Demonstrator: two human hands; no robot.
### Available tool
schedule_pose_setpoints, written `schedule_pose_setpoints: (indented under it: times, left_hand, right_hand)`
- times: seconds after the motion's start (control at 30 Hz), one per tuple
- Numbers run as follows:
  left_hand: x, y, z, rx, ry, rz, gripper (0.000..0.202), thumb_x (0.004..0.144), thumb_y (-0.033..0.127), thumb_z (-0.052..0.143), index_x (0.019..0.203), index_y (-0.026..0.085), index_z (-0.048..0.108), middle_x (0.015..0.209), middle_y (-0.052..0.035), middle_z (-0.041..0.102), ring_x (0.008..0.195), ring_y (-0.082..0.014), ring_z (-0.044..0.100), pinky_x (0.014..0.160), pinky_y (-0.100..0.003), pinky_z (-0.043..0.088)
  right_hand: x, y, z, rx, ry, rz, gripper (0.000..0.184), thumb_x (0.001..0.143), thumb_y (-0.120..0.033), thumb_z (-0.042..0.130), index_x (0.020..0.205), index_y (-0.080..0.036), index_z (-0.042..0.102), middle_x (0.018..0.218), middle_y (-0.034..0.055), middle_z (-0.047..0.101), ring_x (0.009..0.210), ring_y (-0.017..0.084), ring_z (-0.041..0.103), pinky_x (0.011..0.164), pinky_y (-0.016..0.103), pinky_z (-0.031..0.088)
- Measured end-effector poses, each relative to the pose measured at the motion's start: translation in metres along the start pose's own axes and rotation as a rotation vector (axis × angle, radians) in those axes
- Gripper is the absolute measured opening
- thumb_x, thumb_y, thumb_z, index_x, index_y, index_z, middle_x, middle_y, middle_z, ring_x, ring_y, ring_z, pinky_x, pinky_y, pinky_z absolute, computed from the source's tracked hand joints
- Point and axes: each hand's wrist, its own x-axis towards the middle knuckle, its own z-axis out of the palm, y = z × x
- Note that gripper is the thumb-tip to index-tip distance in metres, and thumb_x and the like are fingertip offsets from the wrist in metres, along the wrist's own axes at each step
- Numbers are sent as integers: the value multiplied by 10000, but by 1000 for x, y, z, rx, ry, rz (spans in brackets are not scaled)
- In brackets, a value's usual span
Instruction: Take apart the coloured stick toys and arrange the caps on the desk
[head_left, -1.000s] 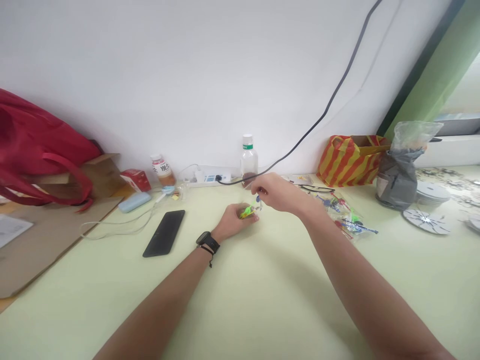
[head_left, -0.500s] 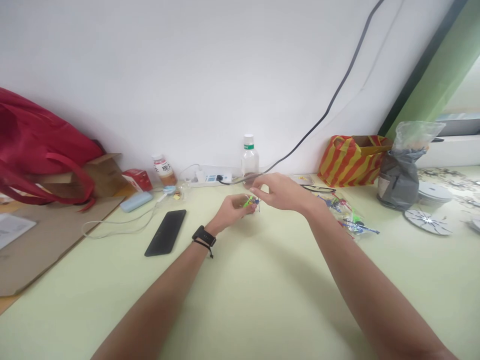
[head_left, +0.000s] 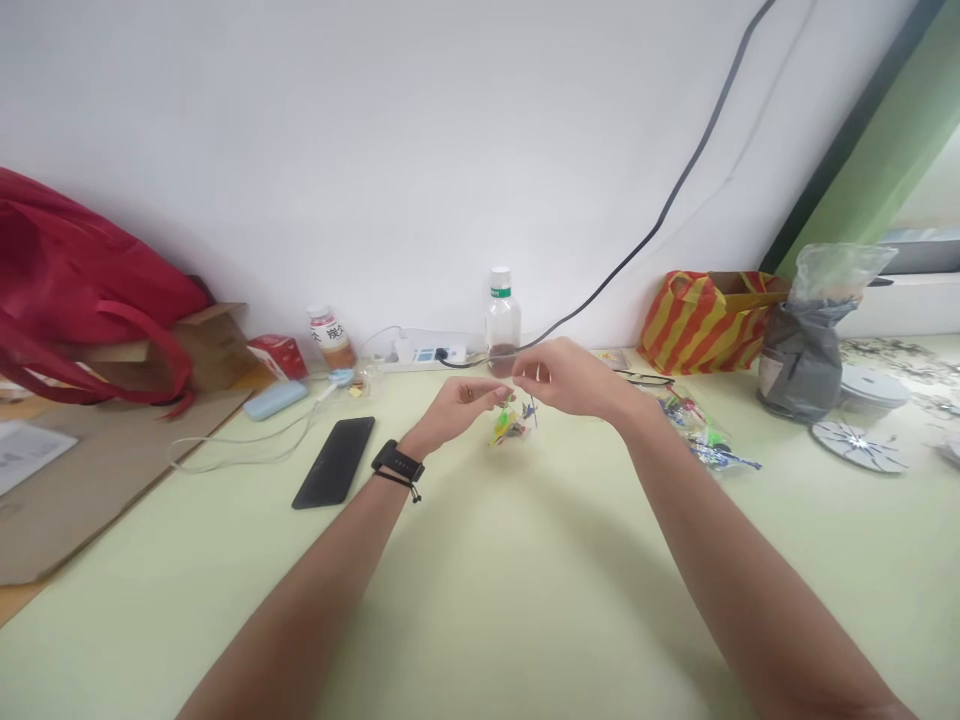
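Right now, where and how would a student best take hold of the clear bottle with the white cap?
Probably by the neck, just under the white cap, coming from above. The clear bottle stands upright with its top unobstructed, while the black cable appears to cross its lower part and the right hand is close in front.

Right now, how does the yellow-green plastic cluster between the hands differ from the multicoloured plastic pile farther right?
The yellow-green plastic cluster is smaller; the multicoloured plastic pile spreads wider.
The cluster is close to the left hand and right hand; the pile lies apart from both.
Cluster and pile share green and blue.
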Motion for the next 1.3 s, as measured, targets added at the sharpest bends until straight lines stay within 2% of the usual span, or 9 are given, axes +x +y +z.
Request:
schedule_pose_setpoints:
  times: [0.13, 0.2, 0.33, 0.47, 0.6, 0.8, 1.0, 1.13, 1.3]
  left_hand:
    - [1, 8, -7, -50, 43, -19, 428, 936, 539, 664, 1157, 196, 794, 1171, -117, 779, 1075, -271, 720, 927, -386, 571]
    - [1, 8, -12, -17, 54, -20, 439, 920, 560, 674, 1138, 199, 798, 1173, -116, 778, 1086, -276, 717, 924, -381, 572]
    - [1, -1, -20, 75, 69, -46, 439, 860, 583, 730, 1038, 190, 813, 1088, -119, 797, 997, -269, 738, 859, -364, 580]
    - [0, -2, -21, 8, 76, -83, 451, 885, 575, 708, 1067, 173, 801, 1040, -133, 803, 959, -265, 752, 842, -370, 588]
    - [0, 6, -22, -62, 68, -61, 453, 899, 561, 704, 1118, 175, 792, 1058, -140, 799, 983, -269, 753, 878, -391, 590]
    - [2, 5, -24, -57, 115, -79, 467, 868, 565, 739, 1105, 167, 793, 1045, -142, 800, 956, -276, 758, 875, -418, 600]
    - [0, 9, -22, -35, 94, -48, 443, 846, 523, 776, 1103, 162, 784, 1068, -143, 795, 1014, -292, 748, 894, -413, 588]
    - [-3, 13, -20, -48, 32, -25, 461, 780, 453, 848, 1131, 169, 759, 1124, -137, 776, 1094, -301, 723, 925, -407, 587]
    - [-4, 9, -20, 14, 48, -12, 507, 713, 424, 888, 1130, 174, 744, 1058, -132, 774, 948, -265, 742, 801, -362, 606]
  right_hand:
    - [6, 4, 1, 77, 401, -60, 234, 909, -373, 672, 1097, -233, 685, 1023, 59, 704, 854, 203, 608, 748, 328, 457]
    - [8, 13, 4, 152, 501, -26, 348, 925, -452, 662, 1199, -240, 641, 1094, 72, 689, 920, 214, 612, 791, 344, 483]
    - [7, 39, 15, 312, 214, 87, 362, 938, -507, 639, 1166, -227, 671, 1019, 65, 711, 935, 214, 650, 797, 340, 521]
    - [5, 57, 31, 468, -47, 101, 405, 863, -441, 736, 1191, -209, 678, 1125, 88, 716, 987, 218, 670, 831, 351, 543]
    - [4, 66, 44, 622, -32, 224, 532, 822, -362, 768, 1317, -235, 619, 1190, 88, 705, 980, 205, 674, 811, 346, 545]
    - [7, 74, 64, 828, -77, 258, 189, 756, -275, 774, 912, -170, 750, 902, 53, 746, 870, 190, 678, 808, 329, 516]
    - [9, 62, 72, 826, -84, 217, 195, 732, -318, 811, 780, -164, 703, 776, 20, 704, 760, 167, 646, 749, 315, 494]
    - [8, 54, 69, 842, -142, 181, 227, 744, -360, 811, 830, -166, 732, 840, 45, 742, 801, 182, 667, 771, 327, 508]
    - [9, 55, 66, 883, -161, 175, 223, 768, -331, 795, 923, -182, 739, 862, 49, 753, 839, 199, 690, 783, 340, 527]
